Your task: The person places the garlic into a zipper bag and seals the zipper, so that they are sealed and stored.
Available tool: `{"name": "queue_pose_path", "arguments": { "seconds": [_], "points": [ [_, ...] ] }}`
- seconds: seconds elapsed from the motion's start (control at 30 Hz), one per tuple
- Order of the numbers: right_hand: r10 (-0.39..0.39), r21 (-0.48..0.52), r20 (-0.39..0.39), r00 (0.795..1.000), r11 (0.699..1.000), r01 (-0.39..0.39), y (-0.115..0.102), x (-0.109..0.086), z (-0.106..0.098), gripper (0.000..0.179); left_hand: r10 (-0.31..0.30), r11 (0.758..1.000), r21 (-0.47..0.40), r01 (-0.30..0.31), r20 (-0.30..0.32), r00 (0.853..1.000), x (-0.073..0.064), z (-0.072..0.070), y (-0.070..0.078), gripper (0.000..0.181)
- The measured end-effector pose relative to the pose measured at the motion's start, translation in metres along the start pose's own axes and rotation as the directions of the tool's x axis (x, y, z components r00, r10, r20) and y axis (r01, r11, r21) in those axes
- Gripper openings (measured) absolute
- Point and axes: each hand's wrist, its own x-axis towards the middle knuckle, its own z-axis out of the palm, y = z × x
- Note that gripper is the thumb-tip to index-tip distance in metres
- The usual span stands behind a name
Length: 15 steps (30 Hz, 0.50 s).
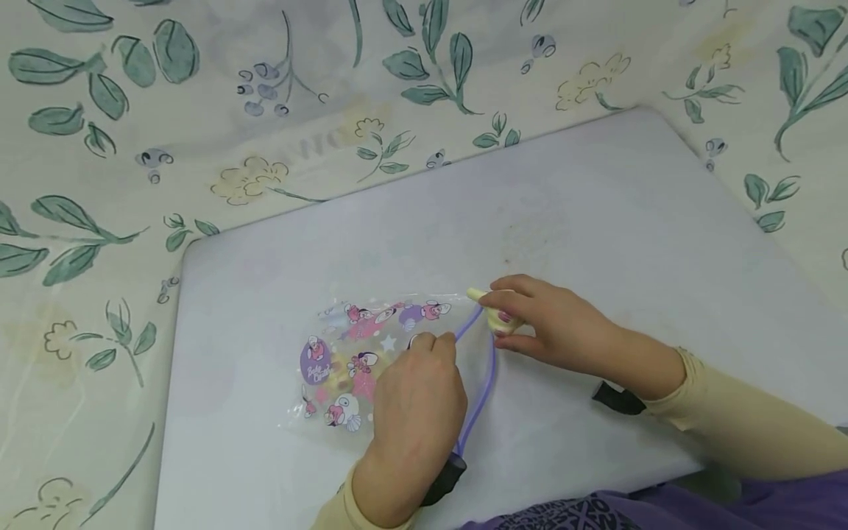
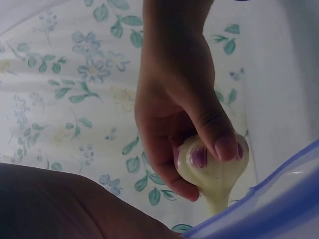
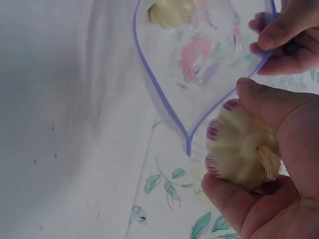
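- The garlic sits in the right hand, whose thumb and fingers pinch it from opposite sides; it lies at the fingertips, on the side towards the bag.
- Its tuft of roots faces the right wrist camera, and purple streaks mark several cloves; in the head view the stem points towards the table's far edge and left side.
- The left hand, back upward in the head view, pinches the blue-violet rim of the bag between thumb and fingers, as the right wrist view shows.
- The garlic is well apart from the left hand and just beside the rim at the end of the bag's mouth; whether it touches the rim, I cannot tell.
- The mouth stands parted, its two strips meeting at a point near the garlic.
- The clear bag, printed with pink and purple figures, lies left of the table's middle, mouth towards the right edge, bottom towards the left edge.
- A pale bulb shows inside it.
- The white table bears small specks between the right hand and the far edge.
- A floral covering shows beyond the far edge.
- Each wrist wears a black band; a purple shirt shows at the near edge.
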Motion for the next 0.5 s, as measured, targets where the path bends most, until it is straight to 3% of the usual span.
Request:
{"name": "queue_pose_path", "arguments": {
  "seconds": [0.27, 0.5],
  "points": [
    [-0.156, 0.048, -0.005, 0.988, 0.987, 0.156, -0.005, -0.003, 0.015, 0.054, -0.016, 1.0, -0.003, 0.016, 0.013, 1.0, 0.0, -0.003, 0.0, 0.01],
    [-0.217, 0.039, -0.062, 0.974, 0.975, 0.219, -0.011, -0.005, 0.021, 0.055, -0.036, 0.999, 0.005, 0.036, 0.02, 0.999, 0.001, -0.004, 0.0, 0.016]
  ]
}}
